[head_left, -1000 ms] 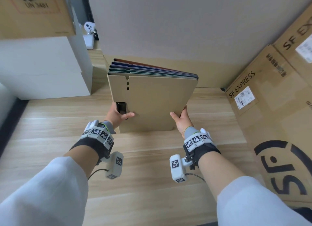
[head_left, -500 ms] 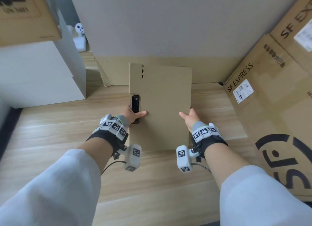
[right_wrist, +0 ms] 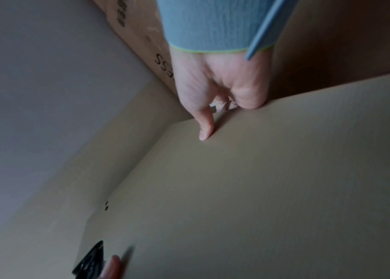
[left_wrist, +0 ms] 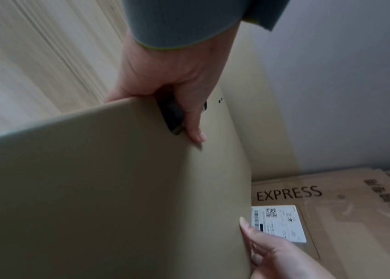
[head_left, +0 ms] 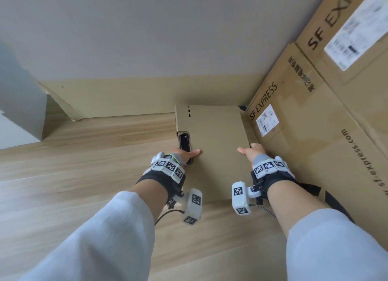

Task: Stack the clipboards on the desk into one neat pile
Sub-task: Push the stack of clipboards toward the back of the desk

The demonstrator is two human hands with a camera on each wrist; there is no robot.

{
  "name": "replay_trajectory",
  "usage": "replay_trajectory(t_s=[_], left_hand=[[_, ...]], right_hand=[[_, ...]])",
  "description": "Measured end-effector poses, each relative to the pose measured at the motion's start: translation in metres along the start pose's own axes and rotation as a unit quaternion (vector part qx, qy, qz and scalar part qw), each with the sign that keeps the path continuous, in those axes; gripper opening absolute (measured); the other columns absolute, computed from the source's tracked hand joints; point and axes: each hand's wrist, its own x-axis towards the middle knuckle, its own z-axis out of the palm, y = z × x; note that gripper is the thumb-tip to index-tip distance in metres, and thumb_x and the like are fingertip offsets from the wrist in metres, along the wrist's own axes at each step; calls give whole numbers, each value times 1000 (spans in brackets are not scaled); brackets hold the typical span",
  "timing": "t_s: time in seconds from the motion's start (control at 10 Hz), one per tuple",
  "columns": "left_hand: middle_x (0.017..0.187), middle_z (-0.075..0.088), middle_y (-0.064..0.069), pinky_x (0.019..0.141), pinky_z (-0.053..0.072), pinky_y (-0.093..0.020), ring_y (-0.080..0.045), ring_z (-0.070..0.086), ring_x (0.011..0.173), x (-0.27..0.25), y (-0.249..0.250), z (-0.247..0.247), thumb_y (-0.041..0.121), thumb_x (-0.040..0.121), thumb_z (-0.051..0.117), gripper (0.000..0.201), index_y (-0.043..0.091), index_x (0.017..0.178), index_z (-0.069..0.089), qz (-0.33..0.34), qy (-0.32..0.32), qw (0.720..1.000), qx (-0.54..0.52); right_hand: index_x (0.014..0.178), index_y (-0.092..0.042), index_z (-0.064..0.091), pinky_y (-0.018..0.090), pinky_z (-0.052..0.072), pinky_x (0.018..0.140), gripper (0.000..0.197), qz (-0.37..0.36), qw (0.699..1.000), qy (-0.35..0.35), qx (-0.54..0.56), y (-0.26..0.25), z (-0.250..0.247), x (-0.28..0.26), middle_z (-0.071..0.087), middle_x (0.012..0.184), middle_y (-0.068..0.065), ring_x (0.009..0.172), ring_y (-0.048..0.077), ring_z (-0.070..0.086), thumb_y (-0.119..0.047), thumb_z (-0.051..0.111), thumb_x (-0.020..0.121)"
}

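A pile of clipboards (head_left: 214, 150) lies level over the wooden desk (head_left: 73, 175), close to the back right corner. Only the tan top board shows; the boards under it are hidden. A black clip (head_left: 184, 143) sits on its left edge. My left hand (head_left: 188, 154) grips that left edge beside the clip, thumb on top, as the left wrist view shows (left_wrist: 179, 90). My right hand (head_left: 251, 151) grips the right edge, thumb lying on the board (right_wrist: 215, 90). I cannot tell whether the pile rests on the desk.
Large SF Express cardboard boxes (head_left: 304, 133) stand right against the pile's right edge. A grey wall (head_left: 147, 39) with a cardboard strip (head_left: 126, 95) at its foot closes the back. A white cabinet (head_left: 19, 112) stands at the far left.
The pile stood tilted up with its coloured edges showing; it now lies flat. Both hands have carried it right and back, up to the SF Express box.
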Motion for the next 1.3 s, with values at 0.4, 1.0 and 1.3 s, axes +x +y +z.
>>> replay_trajectory(t_s=[0.4, 1.0, 1.3], left_hand=[[91, 62, -9, 94, 50, -37, -28, 64, 94, 31, 57, 50, 65, 74, 60, 58, 8, 83, 58, -1, 8, 997, 73], [99, 70, -10, 85, 51, -31, -26, 67, 97, 27, 74, 63, 73, 76, 48, 78, 4, 110, 61, -35, 67, 982, 173], [84, 61, -7, 86, 53, -34, -28, 68, 96, 24, 54, 38, 60, 85, 49, 52, 15, 110, 53, 4, 29, 991, 130]], right_hand=[[147, -14, 28, 40, 29, 111, 62, -9, 997, 21, 79, -1, -26, 62, 36, 151, 9, 138, 30, 36, -27, 52, 91], [150, -14, 21, 38, 26, 114, 62, -40, 996, -58, -62, -8, -24, 72, 27, 156, 7, 143, 28, 29, -32, 42, 95], [138, -15, 46, 34, 38, 103, 42, -133, 985, -9, -105, -14, -26, 51, 46, 143, 8, 129, 30, 46, -18, 40, 96]])
